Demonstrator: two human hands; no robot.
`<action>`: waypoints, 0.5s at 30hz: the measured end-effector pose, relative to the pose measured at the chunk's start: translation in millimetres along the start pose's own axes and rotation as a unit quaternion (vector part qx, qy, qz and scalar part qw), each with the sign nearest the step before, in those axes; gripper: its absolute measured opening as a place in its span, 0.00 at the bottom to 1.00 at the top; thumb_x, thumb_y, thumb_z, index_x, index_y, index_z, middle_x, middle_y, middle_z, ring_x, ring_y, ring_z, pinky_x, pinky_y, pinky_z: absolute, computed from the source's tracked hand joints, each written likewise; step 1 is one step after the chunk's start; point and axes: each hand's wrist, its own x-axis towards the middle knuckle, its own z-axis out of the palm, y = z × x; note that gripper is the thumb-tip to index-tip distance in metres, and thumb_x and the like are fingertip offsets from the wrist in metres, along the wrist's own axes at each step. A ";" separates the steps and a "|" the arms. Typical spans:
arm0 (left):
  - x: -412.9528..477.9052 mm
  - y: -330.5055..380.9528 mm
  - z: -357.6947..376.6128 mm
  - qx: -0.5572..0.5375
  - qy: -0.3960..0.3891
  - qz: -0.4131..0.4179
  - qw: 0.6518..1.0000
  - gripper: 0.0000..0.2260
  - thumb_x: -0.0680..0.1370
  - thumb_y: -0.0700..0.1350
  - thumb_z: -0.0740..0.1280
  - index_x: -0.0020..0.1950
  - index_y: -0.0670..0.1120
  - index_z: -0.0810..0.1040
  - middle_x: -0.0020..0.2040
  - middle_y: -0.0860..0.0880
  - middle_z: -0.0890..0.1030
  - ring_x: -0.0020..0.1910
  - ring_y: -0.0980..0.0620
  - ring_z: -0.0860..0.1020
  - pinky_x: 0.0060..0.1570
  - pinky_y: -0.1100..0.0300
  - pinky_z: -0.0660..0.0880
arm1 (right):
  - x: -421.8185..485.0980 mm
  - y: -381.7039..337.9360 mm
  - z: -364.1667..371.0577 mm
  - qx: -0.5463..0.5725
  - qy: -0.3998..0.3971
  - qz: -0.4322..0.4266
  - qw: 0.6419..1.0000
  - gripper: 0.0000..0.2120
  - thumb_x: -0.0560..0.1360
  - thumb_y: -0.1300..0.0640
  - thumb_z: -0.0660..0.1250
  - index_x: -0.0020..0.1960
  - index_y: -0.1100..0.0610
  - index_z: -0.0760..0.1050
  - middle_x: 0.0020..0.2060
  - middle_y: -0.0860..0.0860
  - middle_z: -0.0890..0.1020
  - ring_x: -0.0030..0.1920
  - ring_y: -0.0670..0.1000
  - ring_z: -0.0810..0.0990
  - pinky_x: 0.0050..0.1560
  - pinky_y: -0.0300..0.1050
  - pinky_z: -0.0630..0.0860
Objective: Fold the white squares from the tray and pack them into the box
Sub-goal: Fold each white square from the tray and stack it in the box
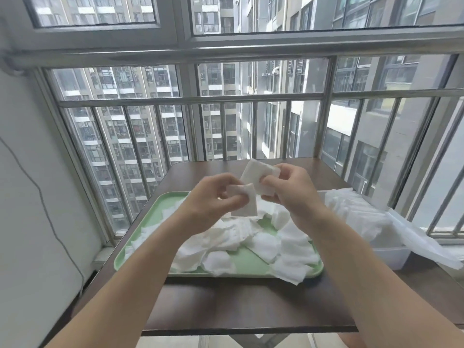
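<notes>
A pale green tray (140,237) on the brown table holds several loose white squares (266,243) in a heap. Above the tray, my left hand (213,197) pinches a folded white square (244,203) by its upper edge. My right hand (291,190) grips a second white square (258,172), held a little higher and tilted. The two pieces touch or overlap between my hands. The clear plastic box (391,254) stands to the right of the tray, filled with white material and lined with a crinkled plastic bag (361,212).
The brown table (251,307) ends at a front edge close to me. Metal window railings (190,101) rise just behind it. A white wall with a thin dark cable (45,204) is on the left. The bag's loose flap (426,247) hangs over the box's right side.
</notes>
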 end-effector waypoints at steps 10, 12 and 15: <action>5.4 -15.9 -1.1 0.015 0.093 -0.020 0.995 0.08 0.71 0.52 0.76 0.46 0.54 0.81 0.42 0.38 0.83 0.35 0.47 0.76 0.34 0.46 0.74 | -2.9 12.0 11.9 0.014 -0.144 0.022 0.989 0.10 0.75 0.67 0.70 0.56 0.64 0.81 0.48 0.62 0.86 0.46 0.56 0.85 0.50 0.54 0.83; 6.8 -17.9 -3.1 0.029 0.093 -0.021 0.995 0.10 0.70 0.53 0.77 0.46 0.53 0.79 0.37 0.40 0.81 0.33 0.50 0.73 0.33 0.54 0.70 | -2.6 13.0 11.4 0.019 -0.151 0.023 0.988 0.10 0.75 0.68 0.70 0.56 0.63 0.82 0.48 0.61 0.86 0.47 0.57 0.86 0.49 0.53 0.83; 9.5 -17.7 -5.1 0.057 0.108 -0.023 0.992 0.13 0.71 0.49 0.79 0.45 0.51 0.76 0.33 0.51 0.78 0.29 0.55 0.70 0.31 0.61 0.67 | -2.7 13.7 10.4 0.024 -0.164 0.026 0.986 0.10 0.76 0.67 0.69 0.56 0.63 0.82 0.48 0.61 0.86 0.47 0.57 0.86 0.45 0.49 0.84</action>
